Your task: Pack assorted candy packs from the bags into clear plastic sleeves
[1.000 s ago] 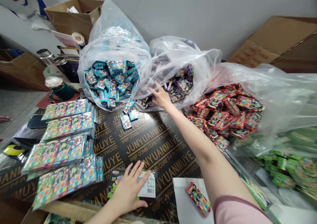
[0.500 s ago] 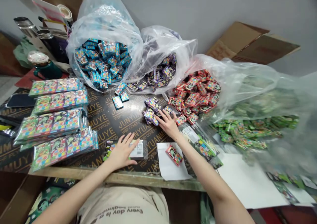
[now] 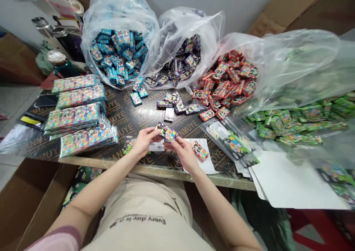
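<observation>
Both hands meet over the table's front part, pinching a small purple packet (image 3: 169,133) with colourful round prints. My left hand (image 3: 144,140) grips its left end between thumb and fingers. At the right end my right hand (image 3: 183,151) has its fingertips closed on it. Whether it is one packet or two side by side I cannot tell. Beneath the hands lies a flat printed pouch (image 3: 129,144) with a white label, partly covered. A loose cluster of purple packets (image 3: 179,105) sits just beyond. Beside my right hand, a red packet (image 3: 200,151) rests on white paper (image 3: 208,166).
Clear bags spill blue packets (image 3: 122,60), purple packets (image 3: 191,60), red packets (image 3: 233,77) and green packets (image 3: 283,121) along the back. Filled sleeves (image 3: 80,116) are stacked at left. Flat printed pouches (image 3: 230,140) lie at right. Bottles (image 3: 59,60) stand back left.
My right hand has come back from the purple cluster with a purple packet. The left hand has lifted off the flat pouch and now grips the packet too. The view has shifted.
</observation>
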{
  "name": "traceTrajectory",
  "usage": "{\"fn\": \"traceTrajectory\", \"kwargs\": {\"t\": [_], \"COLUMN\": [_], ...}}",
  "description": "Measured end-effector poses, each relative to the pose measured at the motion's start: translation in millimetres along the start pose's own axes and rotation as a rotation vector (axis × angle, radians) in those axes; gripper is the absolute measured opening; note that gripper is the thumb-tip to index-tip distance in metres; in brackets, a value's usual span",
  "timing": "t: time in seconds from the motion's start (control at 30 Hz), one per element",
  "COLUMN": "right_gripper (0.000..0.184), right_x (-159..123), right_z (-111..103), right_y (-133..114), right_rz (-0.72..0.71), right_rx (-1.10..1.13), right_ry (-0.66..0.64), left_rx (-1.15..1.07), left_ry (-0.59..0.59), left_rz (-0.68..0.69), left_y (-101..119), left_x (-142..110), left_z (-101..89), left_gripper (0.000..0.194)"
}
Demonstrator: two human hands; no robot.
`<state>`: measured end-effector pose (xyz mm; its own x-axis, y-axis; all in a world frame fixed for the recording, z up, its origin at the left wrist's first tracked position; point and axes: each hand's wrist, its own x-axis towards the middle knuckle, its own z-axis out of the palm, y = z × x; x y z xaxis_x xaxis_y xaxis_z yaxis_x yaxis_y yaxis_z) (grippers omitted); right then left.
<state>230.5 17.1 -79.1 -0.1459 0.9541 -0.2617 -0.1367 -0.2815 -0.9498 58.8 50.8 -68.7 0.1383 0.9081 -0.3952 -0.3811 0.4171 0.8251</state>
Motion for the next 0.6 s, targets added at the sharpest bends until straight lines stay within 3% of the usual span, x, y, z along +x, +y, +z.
{"fn": "traceTrajectory", "kwargs": {"t": [0.1, 0.2, 0.3, 0.4, 0.53, 0.6], "right_gripper": [0.074, 0.093, 0.098, 0.103, 0.086, 0.079], "right_x": [-11, -16, -16, -15, -14, -14], "right_z": [-14, -24, -22, -14, -6, -6], "right_y": [-1, 0, 6, 10, 0, -6], "right_rz": [-0.231, -0.325, -0.385, -0.486, -0.585, -0.608], "right_rx": [-0.275, -0.404, -0.334, -0.318, -0.705, -0.943], "right_ry": [-0.01, -0.16, -0.276, -0.251, -0.089, -0.069], "left_rx": [0.124, 0.186, 0.093, -0.036, -0.013, 0.038], "left_ry": [-0.087, -0.211, -0.273, -0.264, -0.162, -0.112], "left_rz": [-0.01, -0.062, -0.128, -0.172, -0.212, -0.188], "left_y": [6, 8, 3, -5, -12, -13], "left_x": [-7, -13, -16, -18, -22, -24], "left_z": [-5.5, -7.9, -2.7, 3.9, 7.9, 8.3], "left_gripper": [0.036, 0.035, 0.042, 0.053, 0.052, 0.049]}}
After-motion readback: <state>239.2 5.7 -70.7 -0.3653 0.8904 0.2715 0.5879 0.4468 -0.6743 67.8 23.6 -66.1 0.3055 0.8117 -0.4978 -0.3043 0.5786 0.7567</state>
